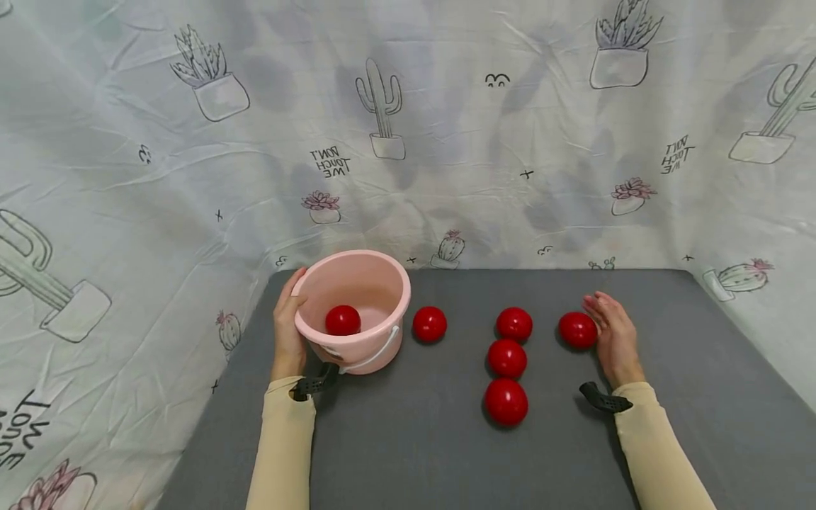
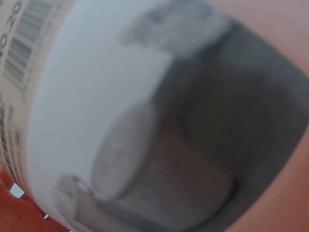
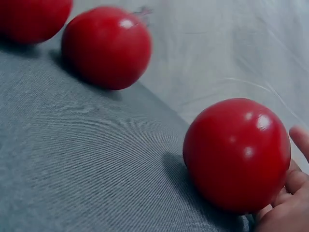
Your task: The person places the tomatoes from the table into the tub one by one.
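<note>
On the left stands a pink bucket (image 1: 360, 278) with a white handle and one red ball (image 1: 343, 320) inside. My left hand (image 1: 290, 336) grips the bucket at its left side, up by the rim. The left wrist view is filled by the bucket's printed side (image 2: 72, 96) at close range. Over on the right, my right hand (image 1: 615, 340) rests beside a red ball (image 1: 577, 330), with loosely bent fingers along its right side. The right wrist view has the fingers (image 3: 287, 208) right at that ball, which sits on the grey surface.
Three red balls (image 1: 506, 358) form a front-to-back row in the middle of the grey table (image 1: 408, 453). Another red ball (image 1: 430, 324) lies just right of the bucket. A cactus-print cloth (image 1: 446, 177) rises behind the table and along both sides.
</note>
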{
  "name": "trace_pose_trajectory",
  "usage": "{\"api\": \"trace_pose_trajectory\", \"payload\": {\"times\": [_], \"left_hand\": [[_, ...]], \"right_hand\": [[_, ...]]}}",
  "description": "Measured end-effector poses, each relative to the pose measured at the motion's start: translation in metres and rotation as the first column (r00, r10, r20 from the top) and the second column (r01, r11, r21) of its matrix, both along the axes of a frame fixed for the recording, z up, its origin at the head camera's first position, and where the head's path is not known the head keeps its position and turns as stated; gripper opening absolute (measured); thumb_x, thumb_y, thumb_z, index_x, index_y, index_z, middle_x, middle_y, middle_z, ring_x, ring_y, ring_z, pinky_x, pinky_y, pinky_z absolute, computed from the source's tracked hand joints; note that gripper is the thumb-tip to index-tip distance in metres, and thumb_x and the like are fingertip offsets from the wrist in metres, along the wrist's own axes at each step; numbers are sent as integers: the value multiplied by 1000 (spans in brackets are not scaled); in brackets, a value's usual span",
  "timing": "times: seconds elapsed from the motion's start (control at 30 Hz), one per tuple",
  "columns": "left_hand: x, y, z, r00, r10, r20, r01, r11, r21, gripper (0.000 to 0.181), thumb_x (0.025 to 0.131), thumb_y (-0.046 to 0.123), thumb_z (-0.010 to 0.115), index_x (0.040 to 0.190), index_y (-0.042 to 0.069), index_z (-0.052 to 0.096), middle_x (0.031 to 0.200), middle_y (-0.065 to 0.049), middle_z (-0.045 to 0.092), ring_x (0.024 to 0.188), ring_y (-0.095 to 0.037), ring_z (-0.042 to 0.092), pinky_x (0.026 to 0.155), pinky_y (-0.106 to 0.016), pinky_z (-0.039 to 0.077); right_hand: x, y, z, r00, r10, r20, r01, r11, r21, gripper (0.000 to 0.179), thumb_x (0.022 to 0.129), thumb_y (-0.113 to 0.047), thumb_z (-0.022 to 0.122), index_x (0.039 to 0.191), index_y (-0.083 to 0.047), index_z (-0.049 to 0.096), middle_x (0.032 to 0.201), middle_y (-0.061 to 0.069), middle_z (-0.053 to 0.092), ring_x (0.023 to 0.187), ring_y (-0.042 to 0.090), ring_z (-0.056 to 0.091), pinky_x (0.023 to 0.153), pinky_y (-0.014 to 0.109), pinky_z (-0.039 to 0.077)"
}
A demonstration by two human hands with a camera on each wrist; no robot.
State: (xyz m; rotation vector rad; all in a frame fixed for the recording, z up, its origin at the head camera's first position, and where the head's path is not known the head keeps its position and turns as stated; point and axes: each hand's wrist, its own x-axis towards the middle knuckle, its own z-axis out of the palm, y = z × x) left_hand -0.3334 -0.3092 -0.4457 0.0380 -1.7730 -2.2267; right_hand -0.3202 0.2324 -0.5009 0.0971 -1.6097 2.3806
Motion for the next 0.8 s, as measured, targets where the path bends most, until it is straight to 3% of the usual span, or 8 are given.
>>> {"api": "trace_pose_trajectory", "payload": {"times": [0.13,0.23,0.37,0.43,0.53,0.63,0.7,0.8], "left_hand": [[0,-1,1,1000,-5,-12,4,1000,-8,54,98,17,34,147,27,53,154,4,47,140,-15,43,123,-43,29],[-1,-1,3,1000,-12,-18,11,999,-30,54,98,17,33,148,29,52,155,4,47,141,-15,43,123,-43,29],[-2,-1,5,1000,-16,-4,16,999,-41,55,98,17,33,148,29,52,156,5,45,142,-14,41,123,-42,28],[-2,-1,5,1000,-14,5,15,999,-36,56,98,16,32,148,29,51,157,5,45,142,-14,41,123,-42,28],[-2,0,4,1000,-9,9,9,1000,-20,56,97,16,33,148,28,51,156,5,45,142,-14,41,123,-42,28],[-2,0,2,1000,-3,10,3,1000,-21,55,97,16,33,148,28,52,156,5,46,141,-14,42,123,-42,28],[-3,0,1,1000,0,13,0,1000,-23,55,97,16,33,148,29,52,155,5,46,140,-14,43,123,-42,29],[-3,0,0,1000,4,15,-4,1000,-19,55,97,16,33,148,29,52,155,5,47,140,-14,43,122,-41,29]], "right_hand": [[2,-7,-1,998,-45,31,41,992,123,34,105,-19,53,138,-15,48,127,-8,57,121,2,52,97,12,43],[4,-11,-1,990,-110,86,81,955,285,45,102,-21,59,145,-18,45,136,-5,53,122,0,48,94,7,42],[6,-14,-2,970,-205,130,97,817,569,67,99,-30,63,157,-15,32,153,10,43,135,11,42,92,1,36],[6,-15,-2,963,-237,131,95,751,654,77,98,-33,65,160,-13,24,158,15,36,143,20,37,93,2,35],[5,-17,-2,955,-262,141,84,691,718,85,95,-36,67,161,-15,18,161,16,32,144,31,33,98,14,39],[5,-18,-3,947,-279,158,63,647,760,87,94,-40,68,161,-17,18,160,14,34,141,32,37,103,33,43],[5,-19,-3,948,-271,168,42,630,776,87,94,-42,67,161,-17,18,160,15,35,138,33,39,104,46,44],[5,-20,-4,953,-244,181,14,631,775,88,93,-42,69,161,-16,18,160,18,34,137,37,39,107,60,42]]}}
